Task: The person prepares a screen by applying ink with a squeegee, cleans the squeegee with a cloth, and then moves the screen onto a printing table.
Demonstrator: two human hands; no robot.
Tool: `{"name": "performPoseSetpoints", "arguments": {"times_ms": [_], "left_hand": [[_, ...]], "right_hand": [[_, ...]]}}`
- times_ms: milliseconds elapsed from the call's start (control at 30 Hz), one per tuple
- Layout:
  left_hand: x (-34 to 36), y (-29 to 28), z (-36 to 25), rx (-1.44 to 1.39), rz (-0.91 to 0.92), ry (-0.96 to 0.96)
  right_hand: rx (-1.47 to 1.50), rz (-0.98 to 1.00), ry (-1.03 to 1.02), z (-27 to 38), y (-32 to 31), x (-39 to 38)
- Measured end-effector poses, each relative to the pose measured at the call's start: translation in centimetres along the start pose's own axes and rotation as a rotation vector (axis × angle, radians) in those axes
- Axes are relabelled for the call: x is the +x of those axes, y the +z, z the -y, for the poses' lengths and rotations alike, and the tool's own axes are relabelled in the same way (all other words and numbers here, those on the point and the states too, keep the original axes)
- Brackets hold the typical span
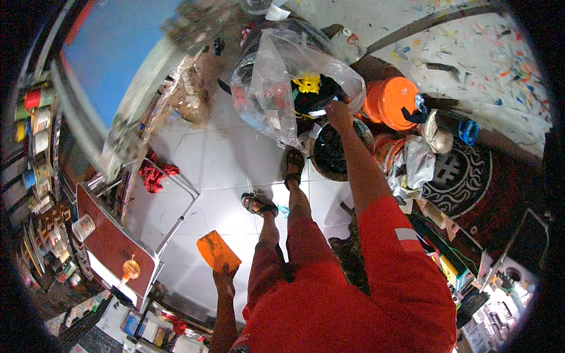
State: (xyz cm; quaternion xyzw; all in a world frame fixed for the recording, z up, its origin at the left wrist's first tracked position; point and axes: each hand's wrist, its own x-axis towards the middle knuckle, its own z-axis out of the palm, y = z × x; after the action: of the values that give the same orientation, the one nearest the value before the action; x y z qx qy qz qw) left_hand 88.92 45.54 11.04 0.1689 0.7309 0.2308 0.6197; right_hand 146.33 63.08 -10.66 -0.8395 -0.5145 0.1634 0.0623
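My left hand [224, 279] is closed on the lower edge of a flat orange scraper [218, 252], which has dark smears on its face and hangs over the tiled floor. Ahead, my right arm reaches out to a large clear plastic bag [268, 79]. My right hand [339, 116] looks closed on the bag's near right edge; its fingertips are partly hidden. Inside the bag's mouth lie a bright yellow crumpled piece [306, 84] and dark material. Just below that hand stands a dark-stained bucket [338, 154] with black contents.
An orange bucket [391, 103] lies right of the bag, near a blue-ended cylinder [468, 132]. At left stands a brown-topped folding table [112, 259] with a white cup [83, 227]. A red cloth [156, 173] hangs by the table's frame. My sandalled feet are on pale tiles [220, 212].
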Motion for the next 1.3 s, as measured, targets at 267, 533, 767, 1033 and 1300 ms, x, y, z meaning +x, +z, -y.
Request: {"name": "performPoseSetpoints", "arguments": {"times_ms": [267,533,767,1033,1300], "left_hand": [[0.5,7.4,-1.3,0.258,0.012,-0.058],[1.2,7.0,-1.2,0.543,0.018,0.034],[1.0,5.7,-0.8,0.569,-0.003,-0.041],[0.0,6.8,-0.8,0.458,-0.045,-0.010],[0.1,5.2,0.2,0.248,0.085,0.077]], "right_hand": [[-0.317,0.261,0.094,-3.6,4.4,7.1],[-0.275,0.240,0.060,-6.7,6.8,8.8],[-0.230,0.146,-0.141,-8.5,7.6,7.9],[-0.059,-0.024,-0.364,-5.3,-1.4,6.8],[0.668,-0.108,-0.208,-1.4,-16.5,5.5]]}}
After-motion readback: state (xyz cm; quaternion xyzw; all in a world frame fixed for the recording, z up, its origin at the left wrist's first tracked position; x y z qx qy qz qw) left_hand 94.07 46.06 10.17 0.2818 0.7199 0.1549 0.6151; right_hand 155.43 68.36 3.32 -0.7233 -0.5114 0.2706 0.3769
